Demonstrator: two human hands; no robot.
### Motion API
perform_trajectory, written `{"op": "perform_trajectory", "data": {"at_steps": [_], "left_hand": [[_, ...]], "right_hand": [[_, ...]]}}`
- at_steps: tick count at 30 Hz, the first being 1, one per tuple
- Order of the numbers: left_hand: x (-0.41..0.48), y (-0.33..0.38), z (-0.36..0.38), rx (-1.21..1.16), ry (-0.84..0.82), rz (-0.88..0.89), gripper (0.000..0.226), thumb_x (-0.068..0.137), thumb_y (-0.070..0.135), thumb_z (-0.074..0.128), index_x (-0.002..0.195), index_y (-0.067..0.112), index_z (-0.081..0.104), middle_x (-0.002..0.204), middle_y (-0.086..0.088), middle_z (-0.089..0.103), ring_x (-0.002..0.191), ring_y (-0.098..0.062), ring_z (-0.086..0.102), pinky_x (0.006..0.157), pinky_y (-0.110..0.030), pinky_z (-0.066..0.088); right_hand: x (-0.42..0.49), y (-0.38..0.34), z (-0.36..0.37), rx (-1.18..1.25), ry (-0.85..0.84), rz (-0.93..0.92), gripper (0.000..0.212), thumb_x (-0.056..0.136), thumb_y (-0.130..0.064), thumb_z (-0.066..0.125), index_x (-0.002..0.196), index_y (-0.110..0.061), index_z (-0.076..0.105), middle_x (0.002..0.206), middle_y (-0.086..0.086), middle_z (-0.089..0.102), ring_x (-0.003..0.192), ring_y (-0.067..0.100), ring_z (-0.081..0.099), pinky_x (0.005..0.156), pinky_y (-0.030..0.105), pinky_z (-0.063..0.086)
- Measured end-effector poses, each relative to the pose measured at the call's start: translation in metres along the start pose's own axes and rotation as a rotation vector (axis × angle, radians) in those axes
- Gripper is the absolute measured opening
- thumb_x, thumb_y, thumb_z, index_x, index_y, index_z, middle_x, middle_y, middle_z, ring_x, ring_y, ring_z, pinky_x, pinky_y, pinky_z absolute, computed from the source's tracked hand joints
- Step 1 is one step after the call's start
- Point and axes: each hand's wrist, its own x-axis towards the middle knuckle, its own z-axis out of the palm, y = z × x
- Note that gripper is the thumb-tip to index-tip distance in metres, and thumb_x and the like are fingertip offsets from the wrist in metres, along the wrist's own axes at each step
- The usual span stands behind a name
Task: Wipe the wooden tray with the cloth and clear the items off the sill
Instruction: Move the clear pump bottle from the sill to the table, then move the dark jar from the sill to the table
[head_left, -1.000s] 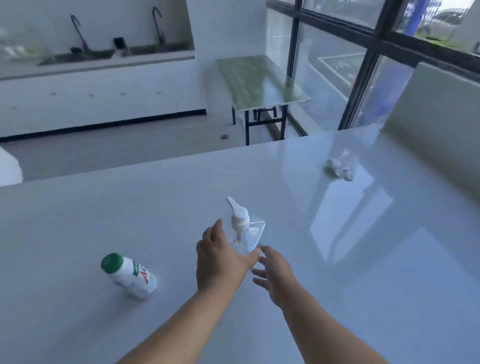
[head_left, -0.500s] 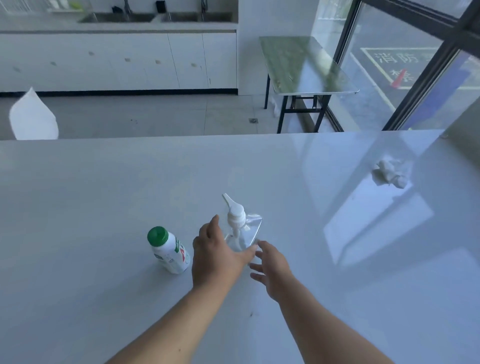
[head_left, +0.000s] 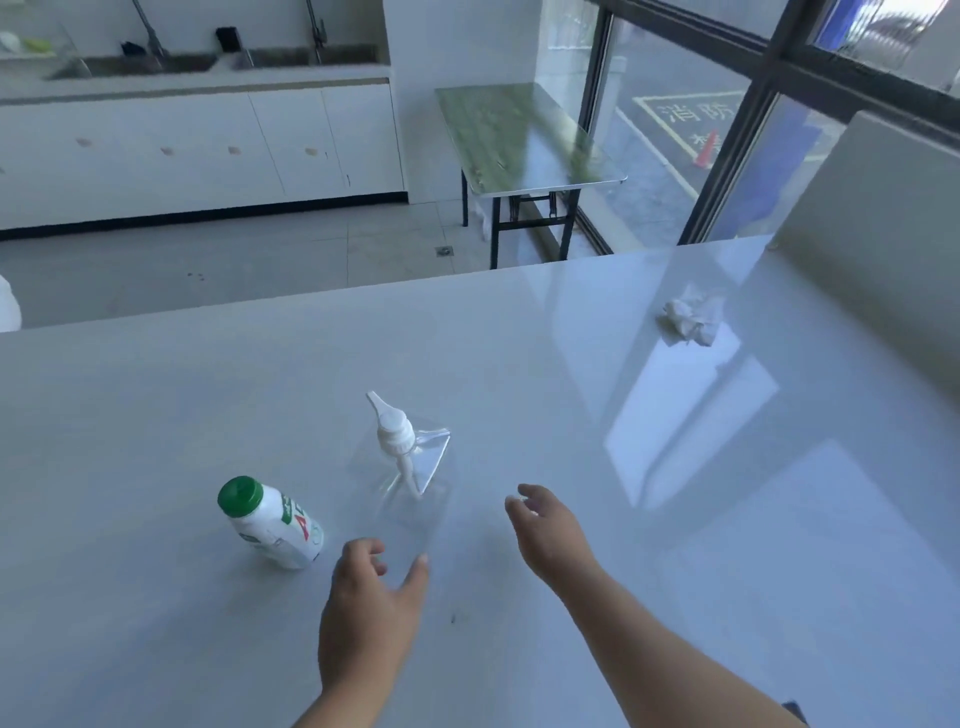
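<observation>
A clear pump bottle (head_left: 402, 467) with a white pump head stands upright in the middle of the white counter (head_left: 571, 467). To its left stands a small white bottle (head_left: 272, 522) with a green cap. My left hand (head_left: 371, 618) hovers just in front of the pump bottle, fingers spread, holding nothing. My right hand (head_left: 550, 530) is to the right of the pump bottle, apart from it, fingers loosely spread and empty. A crumpled white cloth (head_left: 691, 319) lies at the far right of the counter. No wooden tray is in view.
A white wall panel (head_left: 883, 234) borders the counter at right, below the window. Beyond the counter's far edge are a folding table (head_left: 524, 140) with a green top, tiled floor, and white cabinets (head_left: 197, 150) with sinks.
Both hands have let go of the pump bottle and pulled back toward me; the bottle stays standing. The camera view has shifted, so the objects appear further from my hands.
</observation>
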Motion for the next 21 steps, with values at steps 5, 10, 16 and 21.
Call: {"op": "perform_trajectory", "data": {"at_steps": [5, 10, 16, 21], "left_hand": [[-0.034, 0.046, 0.047, 0.313, -0.331, 0.366, 0.047, 0.084, 0.059, 0.063, 0.125, 0.037, 0.059, 0.126, 0.016, 0.061, 0.121, -0.013, 0.05, 0.093, -0.033, 0.048], [-0.093, 0.145, 0.118, 0.51, -0.466, 0.719, 0.06, 0.086, 0.064, 0.056, 0.138, 0.034, 0.051, 0.14, 0.014, 0.055, 0.132, -0.016, 0.043, 0.1, -0.036, 0.046], [-0.25, 0.252, 0.227, 0.553, -0.651, 1.043, 0.064, 0.084, 0.065, 0.056, 0.14, 0.034, 0.05, 0.143, 0.016, 0.052, 0.135, -0.015, 0.041, 0.1, -0.036, 0.045], [-0.429, 0.303, 0.314, 0.544, -0.816, 1.285, 0.061, 0.083, 0.063, 0.059, 0.137, 0.034, 0.051, 0.142, 0.016, 0.051, 0.133, -0.011, 0.039, 0.092, -0.034, 0.045]], "right_hand": [[-0.031, 0.056, -0.078, -0.438, 0.164, -0.121, 0.059, 0.095, -0.054, 0.048, 0.149, -0.029, 0.049, 0.149, -0.007, 0.054, 0.139, 0.019, 0.043, 0.105, 0.037, 0.044], [-0.089, 0.141, -0.191, -0.468, 0.344, -0.026, 0.062, 0.093, -0.053, 0.051, 0.149, -0.028, 0.048, 0.148, -0.007, 0.054, 0.138, 0.02, 0.042, 0.108, 0.037, 0.044], [-0.213, 0.285, -0.329, -0.337, 0.626, 0.218, 0.06, 0.093, -0.056, 0.05, 0.145, -0.027, 0.052, 0.144, -0.006, 0.055, 0.135, 0.02, 0.044, 0.106, 0.035, 0.042], [-0.331, 0.409, -0.402, -0.171, 0.796, 0.428, 0.052, 0.095, -0.052, 0.05, 0.14, -0.026, 0.054, 0.138, -0.006, 0.057, 0.13, 0.019, 0.046, 0.101, 0.034, 0.044]]}}
